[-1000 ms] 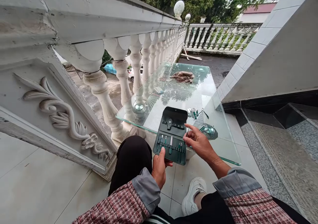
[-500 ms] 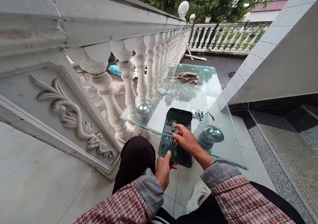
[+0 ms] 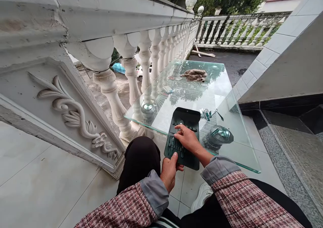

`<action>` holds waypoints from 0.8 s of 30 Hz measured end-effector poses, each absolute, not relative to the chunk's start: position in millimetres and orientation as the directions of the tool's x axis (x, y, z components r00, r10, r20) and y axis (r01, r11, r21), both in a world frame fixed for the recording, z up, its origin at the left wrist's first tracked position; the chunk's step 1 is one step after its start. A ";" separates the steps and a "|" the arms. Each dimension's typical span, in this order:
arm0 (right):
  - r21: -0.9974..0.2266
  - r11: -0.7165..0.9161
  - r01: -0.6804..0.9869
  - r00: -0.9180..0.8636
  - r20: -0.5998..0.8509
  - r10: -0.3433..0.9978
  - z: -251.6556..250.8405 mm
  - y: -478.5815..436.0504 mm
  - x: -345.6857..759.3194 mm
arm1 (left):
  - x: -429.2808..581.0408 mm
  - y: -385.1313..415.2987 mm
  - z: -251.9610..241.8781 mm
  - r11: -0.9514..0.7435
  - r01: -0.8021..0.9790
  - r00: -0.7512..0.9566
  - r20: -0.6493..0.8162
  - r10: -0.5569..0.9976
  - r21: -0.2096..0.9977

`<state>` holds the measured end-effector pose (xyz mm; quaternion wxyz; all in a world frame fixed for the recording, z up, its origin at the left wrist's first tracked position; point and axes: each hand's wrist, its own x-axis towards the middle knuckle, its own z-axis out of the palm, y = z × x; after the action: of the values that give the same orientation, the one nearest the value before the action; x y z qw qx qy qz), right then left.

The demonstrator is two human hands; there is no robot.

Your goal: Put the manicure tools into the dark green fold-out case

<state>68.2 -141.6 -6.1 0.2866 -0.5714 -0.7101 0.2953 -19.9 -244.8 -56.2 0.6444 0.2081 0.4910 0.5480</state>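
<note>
My left hand [image 3: 169, 170] grips the lower edge of an open dark green manicure case [image 3: 187, 114], thumb on the front and fingers behind. Several small tools sit in the case's loops. Over its middle, my right hand [image 3: 188, 138] is closed in a pinch on a slim metal tool [image 3: 176, 131], partly hidden by the fingers; its exact kind does not show. Beyond the case, a cluster of nail clippers and small tools [image 3: 206, 114] lies on the glass, beside a long dark-handled tool [image 3: 219, 115]. More thin tools [image 3: 220, 132] lie nearer, to the right.
The glass table [image 3: 242, 147] stands ahead of my knees, its bare edge close by. A crumpled brown cloth [image 3: 194, 75] and a small card or packet [image 3: 168, 89] rest farther back. A white balustrade [image 3: 130, 73] runs along the left; a tiled slanted wall [image 3: 272, 56] rises right.
The right hand has shifted slightly down and left over the case, with the slim tool now lower, by the loops. The left hand still grips the case. The view has moved slightly.
</note>
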 end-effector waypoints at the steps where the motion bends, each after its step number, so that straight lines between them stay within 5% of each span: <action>1: -0.718 0.188 0.671 -0.178 0.090 0.980 -5.3 -141.8 69.2 | -19.9 -244.9 -56.2 0.311 -0.502 -0.083 -0.403 0.911 0.807; 5: -0.600 0.265 0.755 -0.198 0.177 0.964 -0.7 -143.7 72.5 | -19.5 -244.9 -56.9 0.309 -0.500 -0.081 -0.399 0.914 0.809; 12: -0.220 0.405 0.888 -0.357 0.226 0.906 1.9 -144.7 78.3 | -20.2 -246.0 -56.1 0.310 -0.489 -0.074 -0.394 0.916 0.815; 24: -0.222 0.530 0.819 -0.505 0.161 0.848 -1.5 -155.5 79.3 | -21.6 -246.6 -53.6 0.281 -0.503 -0.061 -0.358 0.932 0.817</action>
<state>79.3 -155.5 -1.5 0.1255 -0.4813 -0.8656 0.0582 -21.6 -246.6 -53.6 0.6464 0.2273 0.4719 0.5548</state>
